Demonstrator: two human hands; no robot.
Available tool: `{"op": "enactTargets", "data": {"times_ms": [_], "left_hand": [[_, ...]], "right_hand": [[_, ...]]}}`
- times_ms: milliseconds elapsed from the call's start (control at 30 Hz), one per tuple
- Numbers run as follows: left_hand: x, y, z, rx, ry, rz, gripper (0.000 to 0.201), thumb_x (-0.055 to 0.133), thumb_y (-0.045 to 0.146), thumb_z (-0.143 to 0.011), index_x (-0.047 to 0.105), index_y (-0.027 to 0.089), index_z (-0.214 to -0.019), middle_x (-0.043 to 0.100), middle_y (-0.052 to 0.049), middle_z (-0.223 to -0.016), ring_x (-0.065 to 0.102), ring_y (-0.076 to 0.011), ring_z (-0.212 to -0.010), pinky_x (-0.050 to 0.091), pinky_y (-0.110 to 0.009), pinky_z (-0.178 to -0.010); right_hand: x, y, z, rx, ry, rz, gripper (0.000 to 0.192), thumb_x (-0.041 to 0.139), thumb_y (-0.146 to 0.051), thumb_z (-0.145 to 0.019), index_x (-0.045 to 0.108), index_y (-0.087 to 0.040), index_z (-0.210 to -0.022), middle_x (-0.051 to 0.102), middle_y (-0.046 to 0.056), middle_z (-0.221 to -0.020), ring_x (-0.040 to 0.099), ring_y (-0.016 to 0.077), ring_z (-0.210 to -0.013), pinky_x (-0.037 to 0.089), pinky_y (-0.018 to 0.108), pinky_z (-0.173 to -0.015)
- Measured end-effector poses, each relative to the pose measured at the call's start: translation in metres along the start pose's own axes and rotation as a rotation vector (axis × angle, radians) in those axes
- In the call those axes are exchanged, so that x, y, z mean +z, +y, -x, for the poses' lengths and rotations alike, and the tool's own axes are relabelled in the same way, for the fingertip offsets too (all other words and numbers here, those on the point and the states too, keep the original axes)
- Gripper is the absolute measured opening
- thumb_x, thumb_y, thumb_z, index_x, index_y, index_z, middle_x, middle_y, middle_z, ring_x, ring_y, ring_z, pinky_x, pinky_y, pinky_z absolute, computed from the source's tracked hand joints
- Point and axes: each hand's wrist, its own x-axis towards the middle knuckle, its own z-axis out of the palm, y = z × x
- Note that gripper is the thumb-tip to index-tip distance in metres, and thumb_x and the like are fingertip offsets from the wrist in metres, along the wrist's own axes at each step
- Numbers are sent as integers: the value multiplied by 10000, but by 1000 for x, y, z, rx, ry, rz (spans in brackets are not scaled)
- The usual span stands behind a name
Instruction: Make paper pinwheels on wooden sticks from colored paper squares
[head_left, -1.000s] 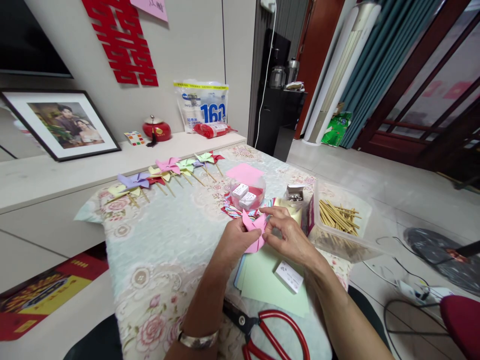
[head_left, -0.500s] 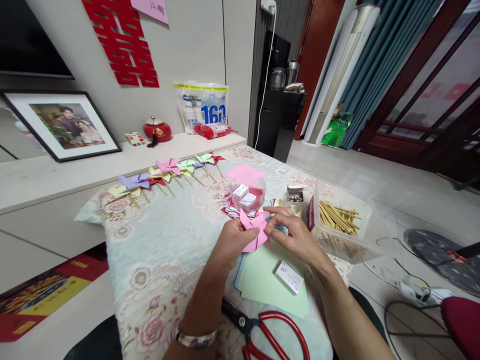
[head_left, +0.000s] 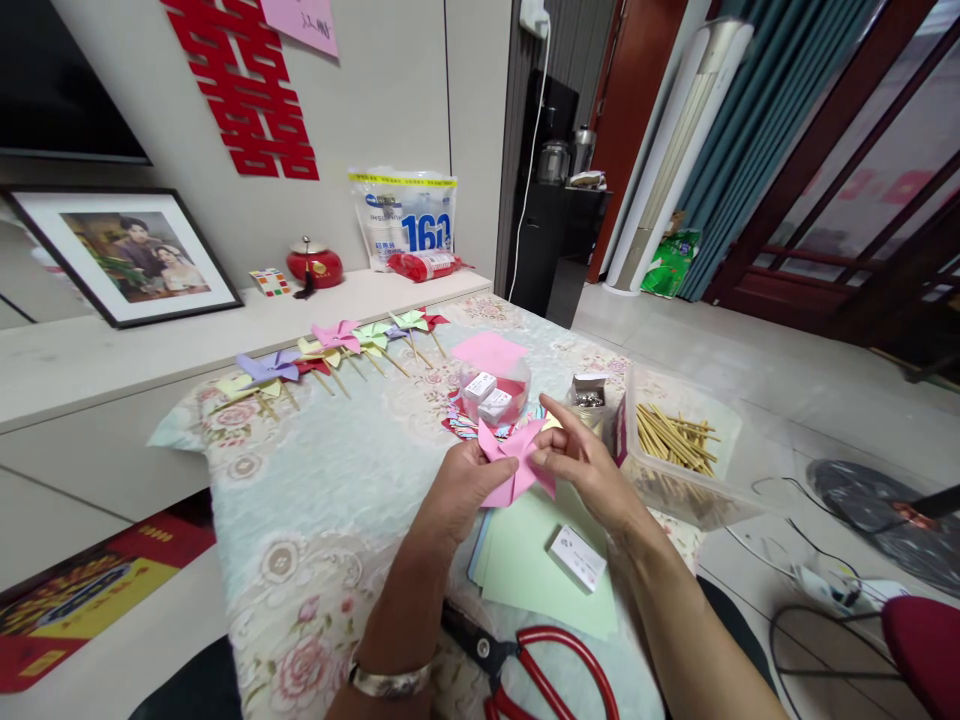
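Observation:
A pink paper pinwheel [head_left: 514, 466] with its points folded in is held over a stack of pale green paper [head_left: 517, 570]. My left hand [head_left: 463, 478] grips its left side, the thumb pressed near the middle. On the right side, my right hand [head_left: 581, 462] pinches the paper between thumb and bent fingers, with its index finger stretched up and away. Whether a pin sits at the centre cannot be made out. A small white box [head_left: 577, 557] lies on the green paper. Red-handled scissors [head_left: 525, 660] rest at the table's near edge.
Several finished pinwheels [head_left: 337, 340] on sticks lie along the table's far left. A clear round container [head_left: 517, 402] holds small white boxes. Right of it stand an opened box of metal pins [head_left: 589, 396] and a plastic bin [head_left: 675, 485] of wooden sticks.
My right index finger has lifted away from the pinwheel and now points up. The pinwheel's right points show more openly. My left hand keeps its grip.

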Motion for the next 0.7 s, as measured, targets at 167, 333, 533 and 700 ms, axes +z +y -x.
{"op": "enactTargets", "data": {"times_ms": [167,333,533,700], "left_hand": [[1,-4,-3,2,-44,-12,270,780,278,-641,718,108,-842,708,-61,-769,635,-208,-725,469,-300,-691],[3,-3,-2,5,-44,-13,333,775,274,-639,736,90,-914,727,-80,-802,645,-212,-739,474,-296,-701],[1,-6,-4,32,-32,-100,273,775,288,-672,749,114,-881,743,-69,-811,657,-219,-754,481,-288,-697],[-2,-3,-3,53,1,-199,250,783,292,-663,745,113,-834,727,-61,-751,649,-227,-731,475,-289,-673]], "right_hand": [[5,6,-1,-9,-12,32,923,696,-166,-733,273,-224,-1551,467,-91,-671,430,95,-564,296,242,-542],[4,16,-4,-48,-10,64,944,660,-142,-725,236,-224,-1564,490,-96,-654,434,97,-552,297,232,-532],[3,17,-4,-82,23,189,901,635,-130,-720,290,-208,-1549,474,-85,-670,442,111,-588,320,241,-557],[3,15,-3,-140,-8,295,865,612,-120,-756,286,-229,-1549,499,-71,-699,504,135,-633,392,263,-613]]}}
